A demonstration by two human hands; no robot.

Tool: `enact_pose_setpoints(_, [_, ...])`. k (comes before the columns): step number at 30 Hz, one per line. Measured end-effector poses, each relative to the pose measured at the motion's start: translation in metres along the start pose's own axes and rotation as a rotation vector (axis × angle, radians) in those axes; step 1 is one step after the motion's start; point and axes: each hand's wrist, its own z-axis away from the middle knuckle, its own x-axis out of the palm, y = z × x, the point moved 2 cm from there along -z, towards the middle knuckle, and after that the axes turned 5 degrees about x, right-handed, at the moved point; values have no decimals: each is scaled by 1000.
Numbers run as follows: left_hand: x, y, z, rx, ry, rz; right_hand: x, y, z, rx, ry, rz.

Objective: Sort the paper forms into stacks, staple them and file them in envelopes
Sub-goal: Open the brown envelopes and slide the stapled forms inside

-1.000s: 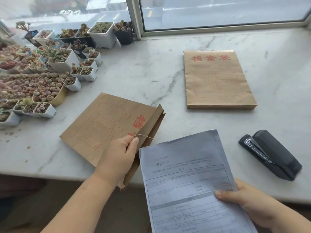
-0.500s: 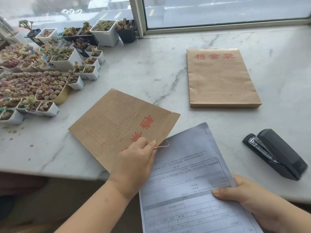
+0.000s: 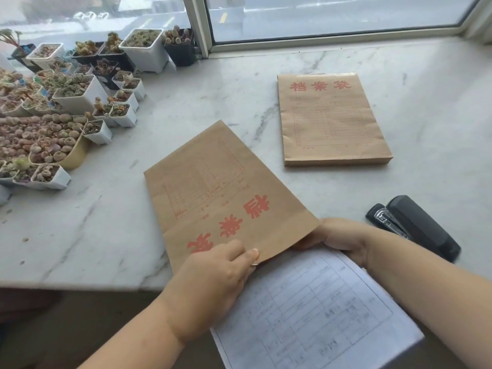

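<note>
A printed form is held nearest the viewer, its far edge tucked into the mouth of a brown envelope lying on a marble counter. The envelope's near edge is pinched by the left hand; the form's far corner is gripped by the right hand. Right of the envelope a black stapler is seen. Beyond it a second envelope is laid flat, and to its far left small plant pots are clustered.

Both hands holding kraft envelope over paper forms, stapler beside
</note>
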Motion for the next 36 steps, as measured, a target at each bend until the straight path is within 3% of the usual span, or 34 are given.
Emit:
enact_pose_setpoints(4, [2,-1,-14,-120,4,186,-15,-9,-12,-40,-50,-127])
enact_pose_setpoints(9, [26,-16,-49,-347,44,410,-27,30,-13,-450,-301,-735])
enact_pose_setpoints(12, [44,-18,-62,-451,-13,455,-23,92,-16,-415,-302,-1061])
enact_pose_setpoints(14, [51,-14,-65,-446,-46,471,-6,125,-19,-367,-205,-947])
enact_pose_setpoints(18, [49,-2,-65,-362,-100,405,11,138,-11,-356,249,-429])
enact_pose_setpoints(24, [30,29,-77,-232,-24,388,36,64,-2,-487,358,-161])
enact_pose_setpoints(27, [14,41,-92,-232,23,325,43,22,-5,-501,457,115])
enact_pose_setpoints(31, [-24,25,-107,-333,161,425,39,-9,12,-541,356,95])
enact_pose_setpoints(35, [-94,19,-131,-428,255,477,14,-13,73,-830,620,-99])
enact_pose_setpoints(36, [-115,22,-139,-444,290,513,13,-12,90,-890,622,-118])
